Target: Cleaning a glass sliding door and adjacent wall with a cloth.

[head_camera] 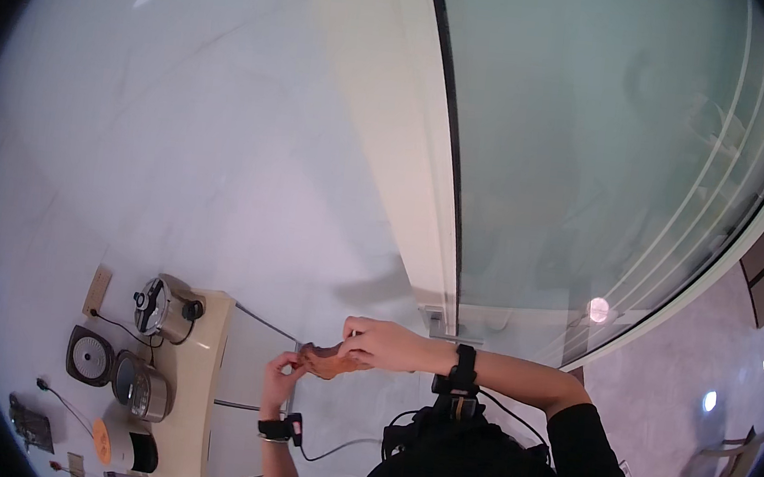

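Observation:
An orange-brown, wavy-edged piece of something pliable (327, 363) is held up between both hands in front of the body; what it is made of cannot be told. My left hand (283, 375) pinches its left end between thumb and fingers. Its right end is gripped by my right hand (377, 343), whose fingers partly hide it. Each wrist wears a black band with a small device, and a cable runs from each.
On the cream counter (196, 372) at left stand a steel pressure cooker (164, 311), a rice cooker (150, 392) with its lid raised and a white-and-black appliance (127, 447). A glass sliding door (535, 150) rises at right, with a chair (736, 462) beyond.

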